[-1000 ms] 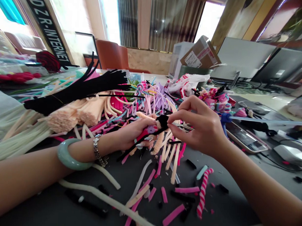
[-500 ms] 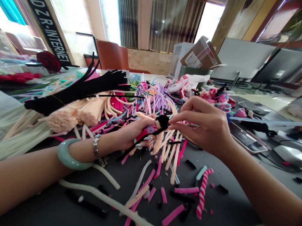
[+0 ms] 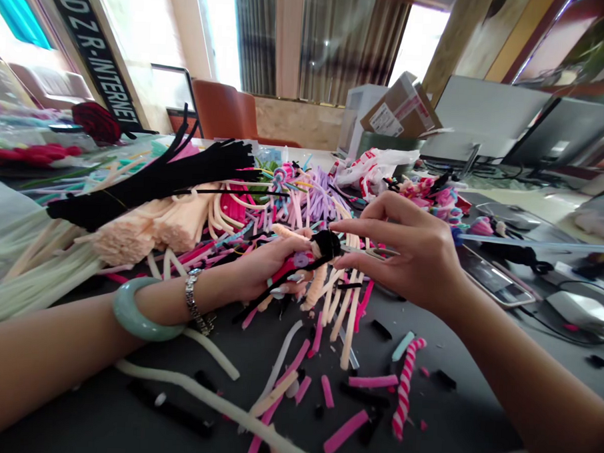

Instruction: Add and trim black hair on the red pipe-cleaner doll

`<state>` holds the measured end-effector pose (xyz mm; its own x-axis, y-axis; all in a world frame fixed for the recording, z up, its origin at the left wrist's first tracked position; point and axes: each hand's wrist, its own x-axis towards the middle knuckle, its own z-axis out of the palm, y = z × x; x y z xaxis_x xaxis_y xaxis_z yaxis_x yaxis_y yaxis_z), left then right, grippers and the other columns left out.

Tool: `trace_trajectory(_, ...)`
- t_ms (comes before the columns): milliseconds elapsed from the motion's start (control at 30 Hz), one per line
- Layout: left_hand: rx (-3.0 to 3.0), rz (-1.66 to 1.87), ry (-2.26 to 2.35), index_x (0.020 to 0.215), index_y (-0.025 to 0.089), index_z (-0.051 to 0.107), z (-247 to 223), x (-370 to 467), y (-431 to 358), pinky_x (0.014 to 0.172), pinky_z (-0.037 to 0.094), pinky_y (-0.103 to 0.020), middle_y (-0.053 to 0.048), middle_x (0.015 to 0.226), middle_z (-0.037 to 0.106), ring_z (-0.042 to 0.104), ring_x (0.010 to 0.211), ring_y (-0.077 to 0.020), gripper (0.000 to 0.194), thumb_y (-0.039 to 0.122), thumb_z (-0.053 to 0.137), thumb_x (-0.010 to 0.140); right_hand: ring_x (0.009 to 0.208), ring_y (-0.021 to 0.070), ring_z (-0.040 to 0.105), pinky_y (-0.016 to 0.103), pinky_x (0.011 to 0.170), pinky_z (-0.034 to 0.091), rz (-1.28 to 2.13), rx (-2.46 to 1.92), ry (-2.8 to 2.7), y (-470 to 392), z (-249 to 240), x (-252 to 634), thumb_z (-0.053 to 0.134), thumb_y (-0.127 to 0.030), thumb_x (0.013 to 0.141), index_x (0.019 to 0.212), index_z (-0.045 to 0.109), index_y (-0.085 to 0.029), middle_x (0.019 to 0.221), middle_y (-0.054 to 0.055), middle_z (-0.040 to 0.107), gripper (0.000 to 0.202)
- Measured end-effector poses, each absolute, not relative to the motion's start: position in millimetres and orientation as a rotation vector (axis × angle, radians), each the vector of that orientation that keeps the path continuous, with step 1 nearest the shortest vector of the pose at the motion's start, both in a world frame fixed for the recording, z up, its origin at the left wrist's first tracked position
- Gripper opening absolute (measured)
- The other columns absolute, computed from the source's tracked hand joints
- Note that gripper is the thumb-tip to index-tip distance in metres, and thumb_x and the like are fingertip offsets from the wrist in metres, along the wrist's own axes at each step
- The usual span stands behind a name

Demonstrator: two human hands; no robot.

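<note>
A small pipe-cleaner doll with a black fuzzy head (image 3: 327, 245), a pinkish-red body and a lilac piece on its front is in my left hand (image 3: 273, 262). The fingers of that hand are wrapped around its body, and part of the doll is hidden by them. My right hand (image 3: 396, 247) is at the right side of the black head. Its index finger and thumb are spread apart, one near the upper edge and one near the lower edge. Whether the fingertips touch the head, I cannot tell. Behind this hand, scissors (image 3: 375, 252) lie partly hidden.
Bundles of black pipe cleaners (image 3: 174, 174) and peach pipe cleaners (image 3: 136, 236) lie at the left. Pink, black and cream offcuts litter the dark tabletop (image 3: 176, 368), beside a striped twisted piece (image 3: 408, 388). A phone (image 3: 497, 278) lies right, with monitors (image 3: 487, 121) behind.
The index finger and thumb of my right hand have parted from a near pinch at the black head's edge. My left hand and the doll have hardly moved.
</note>
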<state>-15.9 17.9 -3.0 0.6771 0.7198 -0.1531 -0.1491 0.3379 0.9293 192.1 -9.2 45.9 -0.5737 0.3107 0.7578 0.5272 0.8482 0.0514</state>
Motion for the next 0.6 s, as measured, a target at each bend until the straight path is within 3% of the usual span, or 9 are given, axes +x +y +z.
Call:
trace_trajectory(333,1.115,0.616,0.591,0.08,0.018,0.041,-3.7,-17.0,18.3,0.029,0.026,-0.014,0.005,0.047,0.048,0.036,0.029,-0.0063,0.014,0.031,0.044,0.085,0.073,0.0156,0.049,0.031,0.063,0.047,-0.353,-0.585,-2.222,-7.7,46.5,193.0,0.076,-0.04,0.071,0.119,0.064,-0.024,0.082,0.003,0.047,0.052)
trace_trajectory(600,1.116,0.624,0.605,0.079,0.018,0.042,-3.5,-16.8,18.1,0.028,0.028,-0.014,0.005,0.047,0.049,0.037,0.029,-0.0065,0.015,0.032,0.045,0.084,0.072,0.0147,0.049,0.031,0.064,0.046,-0.33,-0.569,-2.204,-8.7,47.2,192.7,0.076,-0.039,0.071,0.115,0.066,-0.025,0.079,0.002,0.049,0.047)
